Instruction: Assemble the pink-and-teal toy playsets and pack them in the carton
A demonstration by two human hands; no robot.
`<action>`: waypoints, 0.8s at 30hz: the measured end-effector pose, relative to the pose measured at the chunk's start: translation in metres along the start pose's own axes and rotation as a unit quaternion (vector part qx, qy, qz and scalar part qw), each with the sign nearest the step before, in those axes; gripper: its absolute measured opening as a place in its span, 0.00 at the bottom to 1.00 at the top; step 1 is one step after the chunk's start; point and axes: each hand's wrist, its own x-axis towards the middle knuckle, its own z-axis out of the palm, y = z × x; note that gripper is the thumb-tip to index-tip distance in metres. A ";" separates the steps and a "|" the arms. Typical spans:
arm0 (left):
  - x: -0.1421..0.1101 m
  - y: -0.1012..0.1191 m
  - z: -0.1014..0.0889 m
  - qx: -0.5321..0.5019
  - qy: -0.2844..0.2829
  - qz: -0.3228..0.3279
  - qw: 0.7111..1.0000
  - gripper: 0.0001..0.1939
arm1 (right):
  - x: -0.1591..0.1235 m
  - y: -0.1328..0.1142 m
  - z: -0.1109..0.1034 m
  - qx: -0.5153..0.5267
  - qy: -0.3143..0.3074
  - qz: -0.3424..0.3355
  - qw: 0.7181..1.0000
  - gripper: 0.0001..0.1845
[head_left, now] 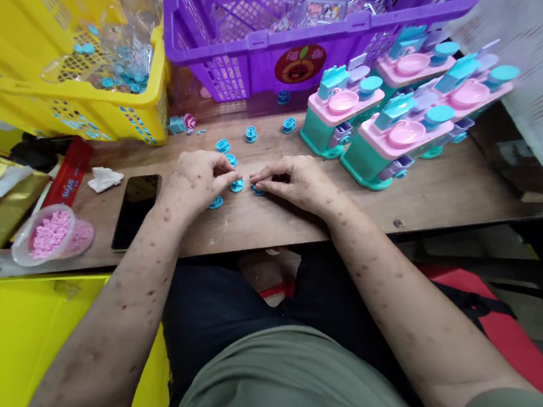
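Note:
My left hand (pixel 196 182) is on the table with its fingers curled and the thumb tip at a small blue round plastic piece (pixel 237 186). Close by, my right hand (pixel 299 183) pinches another such piece (pixel 258 190) between thumb and fingertips, low over the wood. Around the left fingers are more of these pieces, one at the knuckles (pixel 231 160) and one below the palm (pixel 215 202). Farther back lie a blue piece (pixel 222 145), a second one (pixel 251 133) and a third (pixel 288 125). The fingers partly hide the pieces they touch.
Toy kitchen units (pixel 346 109) in pink and teal stand at the right. A yellow basket (pixel 158 84) and a purple basket (pixel 328 28) with plastic parts line the back. At left are a phone (pixel 135 209) and a tub of pink bits (pixel 54 235). The table (pixel 265 231) ends near my lap.

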 end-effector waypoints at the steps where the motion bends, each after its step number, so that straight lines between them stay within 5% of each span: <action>1: 0.000 0.000 0.000 0.003 -0.003 0.005 1.000 0.05 | 0.000 0.000 0.000 -0.002 -0.001 0.001 1.000 0.11; 24: -0.018 0.022 0.030 0.205 0.005 0.015 0.979 0.08 | -0.003 0.005 0.010 -0.060 0.038 -0.034 0.997 0.06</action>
